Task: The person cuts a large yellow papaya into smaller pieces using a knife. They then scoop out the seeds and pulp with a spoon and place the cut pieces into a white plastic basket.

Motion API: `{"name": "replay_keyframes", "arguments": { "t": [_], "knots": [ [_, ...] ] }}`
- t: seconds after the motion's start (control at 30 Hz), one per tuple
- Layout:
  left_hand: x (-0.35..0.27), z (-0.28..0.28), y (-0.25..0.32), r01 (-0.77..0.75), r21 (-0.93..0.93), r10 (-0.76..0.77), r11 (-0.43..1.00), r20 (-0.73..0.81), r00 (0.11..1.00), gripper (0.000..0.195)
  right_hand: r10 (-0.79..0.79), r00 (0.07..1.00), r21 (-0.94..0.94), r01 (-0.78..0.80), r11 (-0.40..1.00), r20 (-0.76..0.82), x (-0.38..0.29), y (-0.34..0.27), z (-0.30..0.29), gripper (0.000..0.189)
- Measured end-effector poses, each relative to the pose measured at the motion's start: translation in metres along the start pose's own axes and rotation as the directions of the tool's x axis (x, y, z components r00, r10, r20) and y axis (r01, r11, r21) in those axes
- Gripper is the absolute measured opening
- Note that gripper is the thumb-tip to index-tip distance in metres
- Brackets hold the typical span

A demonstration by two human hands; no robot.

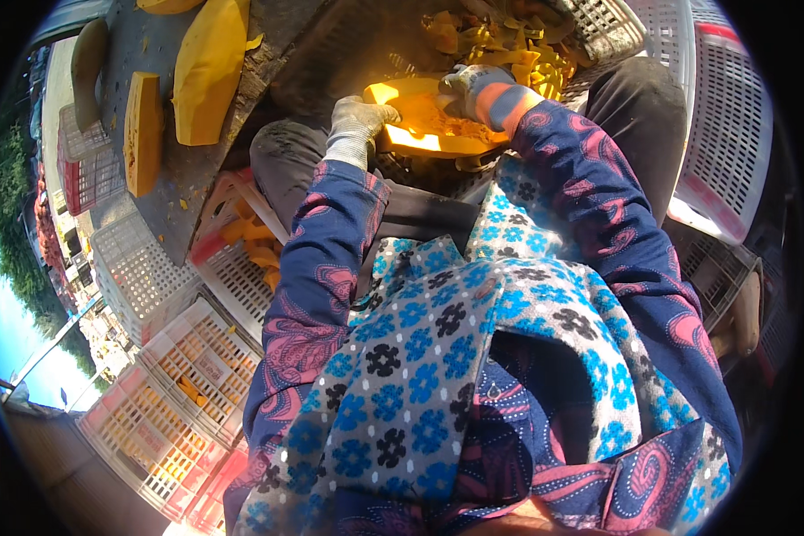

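My left hand (360, 120), in a pale knit work glove, grips the left end of a peeled orange pumpkin or squash piece (435, 144) above my lap. Its hollow with stringy pulp faces up. At its right side, my right hand (476, 86), in a grey glove with an orange and grey cuff, has its fingers curled by the pulp. Something greyish shows beneath those fingers; whether it is a tool I cannot tell. Below and beyond lies a plastic crate (603, 30) with pumpkin peelings (543, 70).
On the dark board at left (167, 194) lie a large peeled squash (211, 74), a cut piece (143, 134) and an unpeeled squash (90, 74). Stacked plastic crates (141, 268) stand left, one with orange pieces (258, 248). A white crate (723, 134) stands at right.
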State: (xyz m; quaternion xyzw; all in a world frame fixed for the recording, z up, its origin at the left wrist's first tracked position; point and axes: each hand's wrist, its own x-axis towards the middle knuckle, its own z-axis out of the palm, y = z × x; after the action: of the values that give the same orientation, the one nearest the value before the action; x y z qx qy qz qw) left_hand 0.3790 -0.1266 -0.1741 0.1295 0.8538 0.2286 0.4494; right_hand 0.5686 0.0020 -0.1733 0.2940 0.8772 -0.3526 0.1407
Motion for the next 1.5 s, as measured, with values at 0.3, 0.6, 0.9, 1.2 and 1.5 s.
{"name": "replay_keyframes", "arguments": {
  "t": [0.3,0.6,0.9,1.2,1.5],
  "knots": [
    [-0.030,0.028,0.003,0.042,-0.153,-0.052,0.987,-0.062,0.997,0.036,-0.033,0.999,0.166,0.038,0.985,-0.031,0.002,0.003,0.025,0.038],
    [-0.056,0.028,0.003,-0.028,-0.323,-0.011,0.946,-0.118,0.993,0.032,0.234,0.972,0.020,-0.233,0.972,-0.022,0.007,0.025,0.022,0.055],
    [-0.082,0.013,-0.008,-0.168,-0.407,0.039,0.898,-0.306,0.951,0.039,0.342,0.939,-0.172,-0.342,0.924,-0.026,-0.010,0.015,-0.013,0.043],
    [-0.107,0.008,-0.006,-0.315,-0.417,0.096,0.853,-0.468,0.879,0.037,-0.157,0.973,0.278,0.200,0.940,-0.169,0.035,-0.016,0.034,0.033],
    [-0.108,0.022,-0.013,-0.257,-0.348,0.086,0.902,-0.439,0.894,0.037,0.195,0.979,0.218,-0.179,0.959,-0.056,0.025,0.046,0.028,0.053]
  ]
}}
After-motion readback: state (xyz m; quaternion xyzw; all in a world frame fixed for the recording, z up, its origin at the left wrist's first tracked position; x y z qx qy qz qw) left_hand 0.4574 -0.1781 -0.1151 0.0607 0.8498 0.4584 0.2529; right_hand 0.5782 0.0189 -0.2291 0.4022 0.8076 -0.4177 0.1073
